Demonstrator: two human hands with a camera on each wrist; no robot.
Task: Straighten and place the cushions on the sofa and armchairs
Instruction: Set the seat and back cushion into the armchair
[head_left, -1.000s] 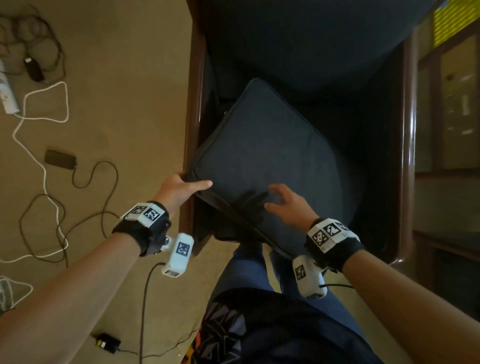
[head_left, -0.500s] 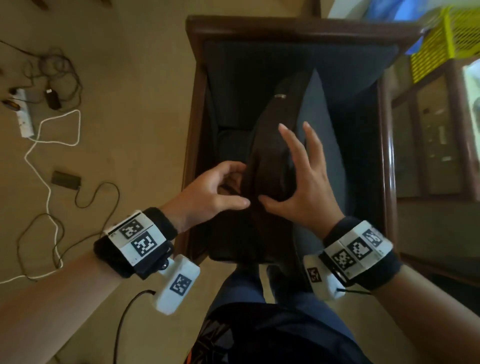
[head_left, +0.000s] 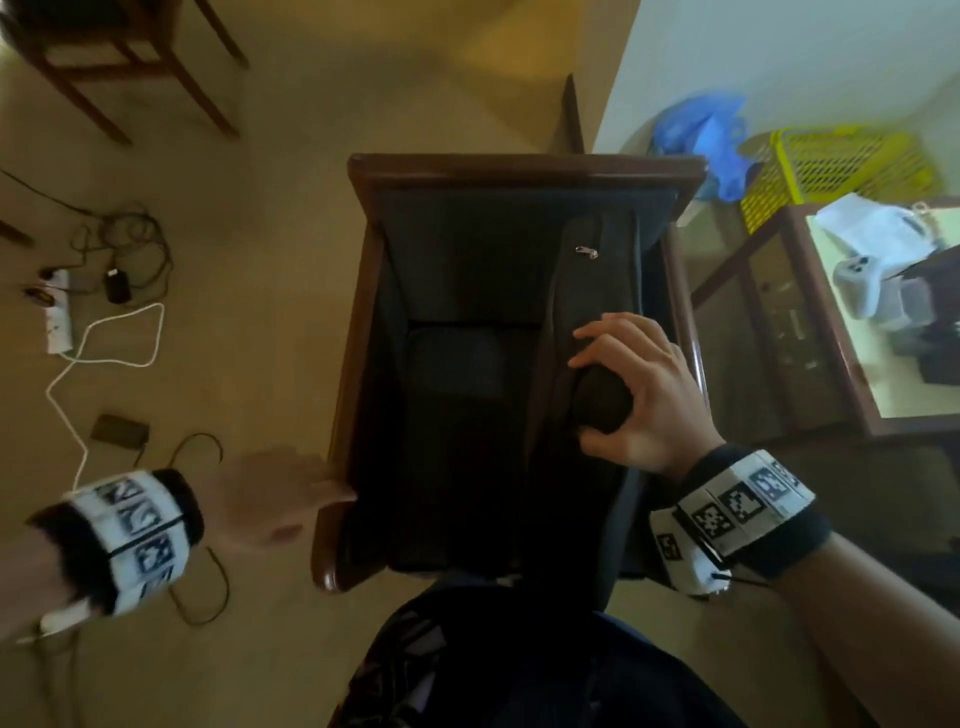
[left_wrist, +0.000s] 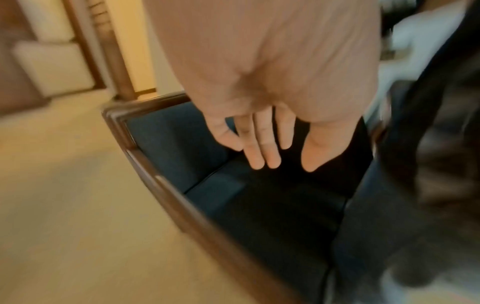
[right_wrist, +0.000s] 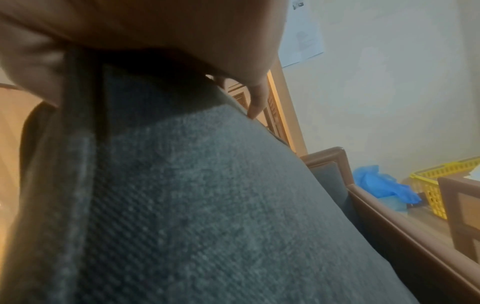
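Carpeted floor (head_left: 260, 260) with cables, a wooden armchair (head_left: 519, 169) ahead of the person. Right hand (head_left: 639, 395) grips the top edge of the dark cushion (head_left: 597, 291), fingers curled over it; cushion now stands on edge against the chair's right arm, where half a second ago both hands held it mid-seat. Left hand (head_left: 265, 499) has let go, fingers straight and blurred, just beside the left armrest. Seat to the left of the right hand is exposed; likely next: lay the cushion flat and square it.
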